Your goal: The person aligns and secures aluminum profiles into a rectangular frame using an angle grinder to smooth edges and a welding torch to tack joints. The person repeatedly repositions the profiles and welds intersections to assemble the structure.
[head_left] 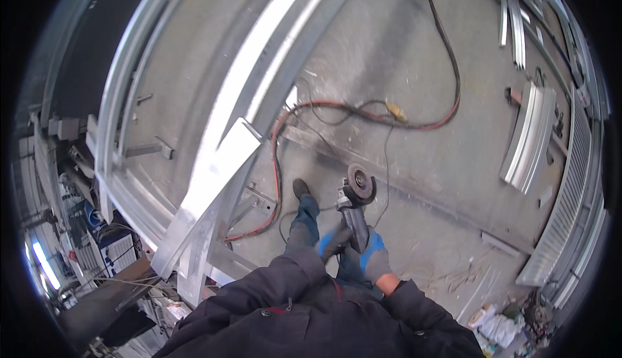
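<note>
From my remote position, all locations are referenced to the grinder. The grey floor extends under and around it, scuffed and dusty. Left of and beyond the grinder stands the metal frame: long, smooth, reflective beams with squared edges, their bow probably increased by my lens. Far right of the grinder lies a ridged panel with close parallel grooves. Nearer, right of and beyond the grinder, a grooved metal section rests apart from the frame, probably set aside to leave working room. The hose, reddish and flexible, loops between frame and grinder, then turns dark farther out; its slack presumably allows movement.

The grinder is held in front of the torso, its head directed away from the body, probably to distance the wheel from the clothing. The right hand, gloved in grey and blue, is closed around its rear body. The left hand, similarly gloved, is at its left side; I cannot tell whether it grips. The round, brownish, rough-looking disc faces upward. A yellow connector lies beyond the grinder.
</note>
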`<state>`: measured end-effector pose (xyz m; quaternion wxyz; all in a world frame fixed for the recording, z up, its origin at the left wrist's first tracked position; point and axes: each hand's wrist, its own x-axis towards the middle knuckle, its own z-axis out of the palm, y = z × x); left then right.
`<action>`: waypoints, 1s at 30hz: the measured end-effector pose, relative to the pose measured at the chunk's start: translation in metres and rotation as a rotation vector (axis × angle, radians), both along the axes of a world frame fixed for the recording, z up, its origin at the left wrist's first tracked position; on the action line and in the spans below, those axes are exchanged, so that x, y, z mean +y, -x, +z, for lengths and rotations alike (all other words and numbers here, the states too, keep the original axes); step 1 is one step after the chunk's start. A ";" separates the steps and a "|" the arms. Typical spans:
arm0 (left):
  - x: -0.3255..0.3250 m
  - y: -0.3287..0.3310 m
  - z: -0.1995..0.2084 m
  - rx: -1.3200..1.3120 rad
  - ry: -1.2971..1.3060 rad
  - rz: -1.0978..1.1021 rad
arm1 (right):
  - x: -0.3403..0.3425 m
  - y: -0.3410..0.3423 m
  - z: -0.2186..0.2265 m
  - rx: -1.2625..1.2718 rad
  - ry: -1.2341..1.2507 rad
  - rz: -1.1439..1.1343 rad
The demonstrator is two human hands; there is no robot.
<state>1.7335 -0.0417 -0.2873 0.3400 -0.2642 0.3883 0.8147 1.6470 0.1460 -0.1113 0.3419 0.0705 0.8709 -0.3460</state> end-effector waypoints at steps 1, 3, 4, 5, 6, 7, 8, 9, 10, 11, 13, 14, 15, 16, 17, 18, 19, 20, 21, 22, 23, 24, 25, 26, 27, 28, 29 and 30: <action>0.020 0.019 0.051 0.052 -0.014 0.023 | -0.001 0.002 0.028 0.152 0.081 0.021; 0.049 0.052 0.146 0.030 0.018 0.184 | 0.003 -0.010 0.083 0.277 0.129 0.062; 0.044 0.070 0.186 -0.037 -0.050 0.158 | 0.013 -0.012 0.109 0.327 0.195 0.129; 0.037 0.084 0.226 -0.036 -0.146 0.145 | 0.026 -0.007 0.131 0.294 0.318 0.102; 0.033 0.094 0.255 0.000 -0.268 0.108 | 0.039 -0.004 0.147 0.258 0.457 0.072; 0.024 0.102 0.279 0.070 -0.414 0.074 | 0.053 -0.005 0.162 0.252 0.612 0.062; 0.029 0.104 0.305 0.045 -0.265 0.121 | 0.067 0.009 0.173 0.152 0.634 -0.043; 0.030 0.108 0.325 0.056 -0.108 0.163 | 0.075 0.021 0.180 0.152 0.758 -0.180; 0.030 0.107 0.345 0.087 -0.186 0.183 | 0.080 0.035 0.185 0.121 0.854 -0.333; 0.032 0.104 0.365 0.096 -0.242 0.188 | 0.082 0.045 0.191 0.063 0.888 -0.520; 0.036 0.104 0.408 0.169 -0.298 0.101 | 0.076 0.076 0.206 -0.109 1.181 -0.343; 0.034 0.106 0.427 0.234 -0.304 -0.006 | 0.075 0.086 0.217 -0.180 1.296 -0.273; 0.035 0.117 0.445 0.321 -0.321 -0.119 | 0.076 0.096 0.232 -0.204 1.083 -0.072; 0.043 0.127 0.461 0.377 -0.341 -0.196 | 0.072 0.101 0.247 -0.327 1.160 -0.069; 0.046 0.128 0.477 0.410 -0.294 -0.224 | 0.069 0.106 0.263 -0.349 1.371 -0.044; 0.047 0.136 0.490 0.415 -0.246 -0.289 | 0.073 0.108 0.281 -0.292 1.364 -0.055; 0.043 0.138 0.501 0.424 -0.209 -0.337 | 0.072 0.105 0.299 -0.250 1.355 -0.060; 0.046 0.136 0.510 0.458 -0.195 -0.340 | 0.071 0.104 0.312 -0.188 1.346 -0.064; 0.045 0.133 0.516 0.479 -0.195 -0.331 | 0.067 0.103 0.325 -0.135 1.331 -0.073; 0.045 0.126 0.522 0.509 -0.195 -0.315 | 0.065 0.101 0.336 -0.070 1.325 -0.081; 0.046 0.119 0.525 0.598 -0.120 -0.261 | 0.062 0.101 0.346 0.021 1.311 -0.092; 0.046 0.109 0.529 0.689 -0.047 -0.202 | 0.061 0.100 0.356 0.120 1.303 -0.111; 0.049 0.100 0.530 0.785 0.009 -0.160 | 0.060 0.099 0.364 0.235 1.300 -0.113; 0.051 0.094 0.532 0.762 -0.027 -0.118 | 0.062 0.101 0.373 0.203 1.293 -0.156; 0.054 0.090 0.532 0.750 0.061 -0.153 | 0.063 0.102 0.380 0.216 1.205 -0.156; 0.059 0.089 0.533 0.719 0.159 -0.190 | 0.065 0.103 0.387 0.242 1.135 -0.158; 0.059 0.088 0.534 0.628 0.291 -0.238 | 0.068 0.102 0.393 0.263 1.063 -0.155; 0.062 0.091 0.535 0.575 0.284 -0.164 | 0.067 0.103 0.397 0.286 1.149 -0.185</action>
